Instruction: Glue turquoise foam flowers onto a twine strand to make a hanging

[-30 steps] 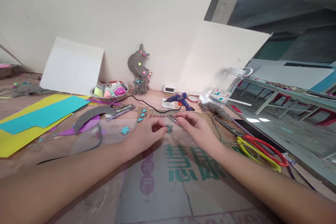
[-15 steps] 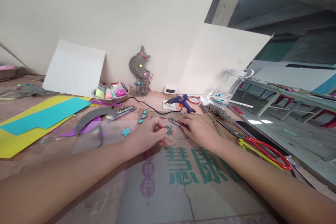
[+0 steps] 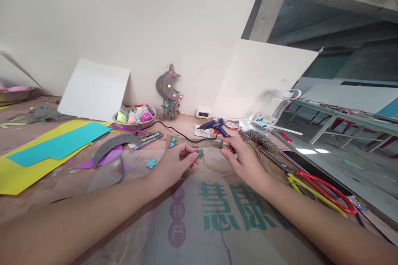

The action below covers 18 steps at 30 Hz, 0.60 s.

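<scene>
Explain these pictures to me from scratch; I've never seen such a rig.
There is no machine: these are a person's bare hands, seen in every picture from one camera worn on that person's head, looking forward and down. The left hand pinches a small teal flower piece; the right hand holds a small tool, too blurred to name. On the table lie a blue glue gun, red-and-yellow-handled scissors, grey cord and a bowl of colourful packets.

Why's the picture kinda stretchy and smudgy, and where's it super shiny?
Head view: forearms look stretched toward the lower corners, probably by a wide lens; head view: the tool in the right hand is smudged; head view: bright patches glare on the floor.
</scene>
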Available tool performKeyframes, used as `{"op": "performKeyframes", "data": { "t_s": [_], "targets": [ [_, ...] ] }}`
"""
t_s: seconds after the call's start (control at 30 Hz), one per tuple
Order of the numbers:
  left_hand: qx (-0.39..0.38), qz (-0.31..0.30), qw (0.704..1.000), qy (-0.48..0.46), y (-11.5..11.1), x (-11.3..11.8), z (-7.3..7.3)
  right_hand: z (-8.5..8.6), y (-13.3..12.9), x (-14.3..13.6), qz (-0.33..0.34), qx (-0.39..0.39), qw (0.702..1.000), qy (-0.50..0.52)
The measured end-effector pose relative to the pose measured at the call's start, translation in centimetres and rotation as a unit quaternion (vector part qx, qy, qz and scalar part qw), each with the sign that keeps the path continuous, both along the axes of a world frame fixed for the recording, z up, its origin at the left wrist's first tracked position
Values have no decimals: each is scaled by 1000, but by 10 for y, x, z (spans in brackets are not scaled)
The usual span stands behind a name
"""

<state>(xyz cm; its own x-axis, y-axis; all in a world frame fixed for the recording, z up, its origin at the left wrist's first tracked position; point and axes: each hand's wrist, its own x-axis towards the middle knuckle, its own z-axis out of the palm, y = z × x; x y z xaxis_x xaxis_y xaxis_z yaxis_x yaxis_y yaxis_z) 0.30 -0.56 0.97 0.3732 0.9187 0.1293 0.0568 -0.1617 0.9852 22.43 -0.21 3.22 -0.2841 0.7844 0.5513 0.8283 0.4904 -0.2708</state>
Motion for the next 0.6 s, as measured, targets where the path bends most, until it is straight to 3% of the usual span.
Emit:
{"op": "performKeyframes", "data": {
  "t_s": [0.17,0.33,0.6],
  "targets": [
    [25,16,1000,10,4,0,-2,-7,-10,-1,50,75,988,-126],
    [41,30,998,29,4,0,-2,-9,-8,1,46,119,980,-154],
    [27,16,999,30,-2,-1,3,-7,-14,-5,62,124,976,-168]
  ]
}}
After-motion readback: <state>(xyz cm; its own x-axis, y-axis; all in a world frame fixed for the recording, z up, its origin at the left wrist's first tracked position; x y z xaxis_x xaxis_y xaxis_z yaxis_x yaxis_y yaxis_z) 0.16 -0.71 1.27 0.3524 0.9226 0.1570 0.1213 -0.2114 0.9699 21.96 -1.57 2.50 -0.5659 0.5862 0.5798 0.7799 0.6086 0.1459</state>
